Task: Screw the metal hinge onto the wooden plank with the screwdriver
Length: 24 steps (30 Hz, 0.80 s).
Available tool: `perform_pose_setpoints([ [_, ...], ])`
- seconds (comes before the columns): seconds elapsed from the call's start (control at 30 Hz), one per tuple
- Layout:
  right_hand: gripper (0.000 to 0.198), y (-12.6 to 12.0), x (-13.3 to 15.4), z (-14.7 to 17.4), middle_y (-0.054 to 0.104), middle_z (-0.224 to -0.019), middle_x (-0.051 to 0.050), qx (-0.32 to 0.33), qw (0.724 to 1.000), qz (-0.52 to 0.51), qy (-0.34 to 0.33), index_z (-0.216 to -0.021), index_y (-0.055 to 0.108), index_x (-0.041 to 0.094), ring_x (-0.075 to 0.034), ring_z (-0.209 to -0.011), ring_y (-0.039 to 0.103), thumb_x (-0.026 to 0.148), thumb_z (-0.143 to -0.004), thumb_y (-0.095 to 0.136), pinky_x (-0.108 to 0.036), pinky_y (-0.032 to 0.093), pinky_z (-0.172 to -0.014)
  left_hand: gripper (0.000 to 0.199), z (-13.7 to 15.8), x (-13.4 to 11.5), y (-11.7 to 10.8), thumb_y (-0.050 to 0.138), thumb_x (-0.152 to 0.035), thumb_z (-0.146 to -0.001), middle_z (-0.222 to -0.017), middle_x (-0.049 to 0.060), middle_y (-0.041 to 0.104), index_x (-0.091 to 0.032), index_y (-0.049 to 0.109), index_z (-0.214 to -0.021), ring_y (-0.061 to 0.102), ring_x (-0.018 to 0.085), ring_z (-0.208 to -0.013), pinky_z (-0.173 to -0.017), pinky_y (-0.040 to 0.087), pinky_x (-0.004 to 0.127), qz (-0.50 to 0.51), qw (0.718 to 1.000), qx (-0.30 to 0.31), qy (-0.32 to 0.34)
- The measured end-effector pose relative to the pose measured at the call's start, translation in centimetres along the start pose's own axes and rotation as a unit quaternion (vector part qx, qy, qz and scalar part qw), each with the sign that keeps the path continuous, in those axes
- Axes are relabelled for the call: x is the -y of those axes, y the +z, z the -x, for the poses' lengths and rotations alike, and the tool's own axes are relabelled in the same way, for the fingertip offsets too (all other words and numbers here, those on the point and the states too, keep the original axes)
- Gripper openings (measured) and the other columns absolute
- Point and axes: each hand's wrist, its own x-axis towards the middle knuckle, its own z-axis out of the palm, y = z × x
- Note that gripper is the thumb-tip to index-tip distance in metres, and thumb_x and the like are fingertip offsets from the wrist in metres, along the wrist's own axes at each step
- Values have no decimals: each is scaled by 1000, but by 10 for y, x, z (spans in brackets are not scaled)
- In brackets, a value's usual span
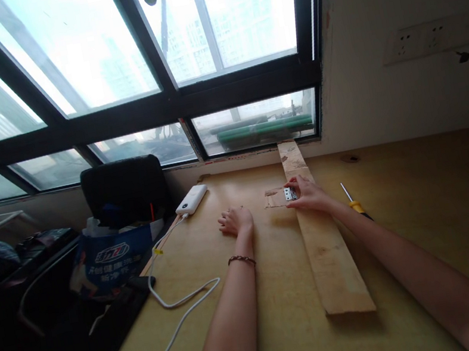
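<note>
A long wooden plank (330, 255) lies lengthwise on the yellow-brown table (427, 214), running from the window sill toward me. A small metal hinge (289, 193) sits at the plank's left edge, joining it to a small thin wood piece (273, 197). My right hand (308, 194) rests on the plank with its fingertips pressing on the hinge. My left hand (236, 221) lies on the table left of the plank, fingers curled loosely, holding nothing; a braided bracelet is on that wrist.
A screwdriver with a yellow and black handle (354, 203) lies right of the plank. A white power bank (191, 199) with a white cable (180, 306) sits at the table's left. A black chair (125, 188) and a blue-white bag (111, 261) stand beyond the left edge. A wall socket (423, 39) is on the right wall.
</note>
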Motion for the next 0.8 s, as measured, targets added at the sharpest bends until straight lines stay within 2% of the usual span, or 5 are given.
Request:
perform_pose_setpoints([
  [0.2,60,-1,3,1,55,-115,-7,-3,1000,-1,6,-105,48,21,-24,-106,51,46,-56,73,-36,41,-88,25,20,-26,-1,53,-32,-77,-110,13,49,-18,46,-97,44,26,-108,-91,34,42,253,967,-26,36],
  [0.3,60,-1,4,2,55,-114,-7,-5,1000,-2,3,-105,48,20,-25,-106,51,46,-57,73,-37,40,-89,33,51,-46,8,49,-43,-80,-109,11,51,-19,42,-101,54,17,-95,-83,43,31,463,883,60,-54],
  [0.43,59,-2,6,3,57,-113,-8,-11,1000,-2,3,-104,48,20,-25,-106,51,45,-57,73,-37,41,-88,35,88,-62,19,55,-46,-75,-96,8,60,-18,49,-94,61,16,-85,-73,47,28,590,762,206,-167],
  [0.67,59,-2,6,3,56,-112,-7,-8,1000,-2,-4,-107,50,20,-24,-107,51,44,-58,72,-37,40,-90,25,88,-65,18,57,-30,-73,-96,8,65,-14,61,-92,62,17,-87,-76,49,27,680,562,436,-176],
  [0.8,59,-2,5,2,55,-113,-7,-9,1000,6,-4,-107,51,20,-25,-106,51,43,-57,73,-36,40,-90,24,84,-64,23,53,-25,-74,-99,7,65,-15,63,-94,62,16,-88,-79,48,28,653,568,472,-169],
])
